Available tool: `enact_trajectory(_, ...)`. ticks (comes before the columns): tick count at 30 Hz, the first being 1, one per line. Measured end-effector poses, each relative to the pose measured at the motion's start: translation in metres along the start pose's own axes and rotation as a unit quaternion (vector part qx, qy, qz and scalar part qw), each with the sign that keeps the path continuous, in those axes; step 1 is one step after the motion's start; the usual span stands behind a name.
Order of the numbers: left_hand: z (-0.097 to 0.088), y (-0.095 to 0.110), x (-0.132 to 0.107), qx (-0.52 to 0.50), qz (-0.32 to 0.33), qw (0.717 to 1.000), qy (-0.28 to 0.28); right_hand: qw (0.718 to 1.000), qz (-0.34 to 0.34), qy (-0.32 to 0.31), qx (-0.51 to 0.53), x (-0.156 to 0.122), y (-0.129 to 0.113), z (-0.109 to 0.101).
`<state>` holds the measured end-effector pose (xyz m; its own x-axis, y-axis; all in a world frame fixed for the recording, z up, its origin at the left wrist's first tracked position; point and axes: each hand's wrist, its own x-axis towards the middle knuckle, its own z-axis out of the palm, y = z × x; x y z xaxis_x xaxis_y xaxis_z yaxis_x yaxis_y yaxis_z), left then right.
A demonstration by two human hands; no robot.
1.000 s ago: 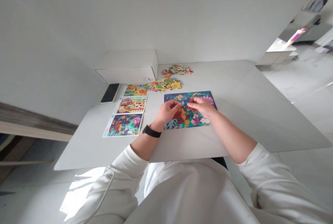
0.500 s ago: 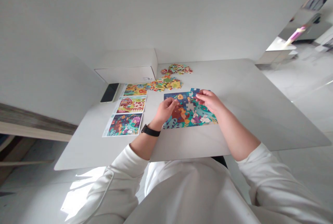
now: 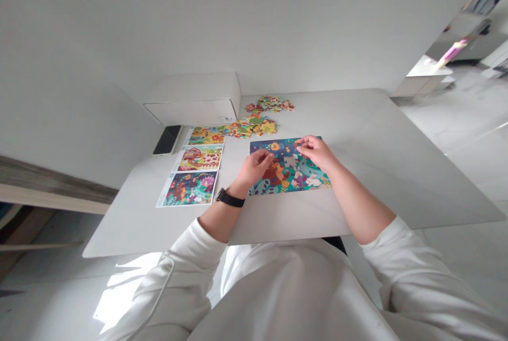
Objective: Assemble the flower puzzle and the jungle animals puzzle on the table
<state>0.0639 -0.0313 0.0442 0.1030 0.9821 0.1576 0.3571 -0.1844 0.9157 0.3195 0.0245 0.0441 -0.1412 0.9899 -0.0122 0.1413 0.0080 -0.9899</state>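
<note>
A colourful jigsaw puzzle (image 3: 286,180) lies flat on the white table (image 3: 377,172) in front of me, with one piece-shaped gap (image 3: 291,161) near its middle. My right hand (image 3: 319,151) is closed in a pinch on a blue puzzle piece (image 3: 298,143) at the puzzle's far edge. My left hand (image 3: 256,166), a black watch (image 3: 230,199) on its wrist, rests with curled fingers on the puzzle's left part, its fingertips just left of the gap.
Three picture cards (image 3: 200,158) lie in a column to the left. Two heaps of loose pieces (image 3: 254,128) sit behind the puzzle. A white box (image 3: 194,99) and a dark phone (image 3: 168,140) stand by the wall at the back left.
My right hand pulled a piece out of the puzzle's middle, leaving a gap, lifted it past the far edge, and has now lowered it to that edge. My left hand stayed on the puzzle.
</note>
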Motion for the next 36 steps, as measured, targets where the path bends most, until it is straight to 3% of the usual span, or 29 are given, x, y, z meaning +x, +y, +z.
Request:
enact_trajectory(9,0.001,-0.003,-0.002,0.024,0.008,0.999,-0.027,0.988,-0.057,0.013,-0.145,0.002,0.014,0.002)
enact_trajectory(17,0.003,-0.005,0.000,0.077,0.076,0.992,-0.068,0.980,-0.068,-0.011,-0.188,0.000,0.017,0.008)
enact_trajectory(22,0.004,-0.003,0.000,0.135,0.143,0.976,-0.093,0.975,-0.084,-0.020,-0.203,0.003,0.023,0.004)
enact_trajectory(29,0.007,-0.009,-0.002,0.129,0.200,0.961,-0.139,0.966,-0.108,-0.027,-0.235,0.002,0.022,0.003)
enact_trajectory(36,0.009,-0.009,-0.004,0.202,0.258,0.927,-0.183,0.938,-0.090,-0.047,-0.333,-0.002,0.016,0.004)
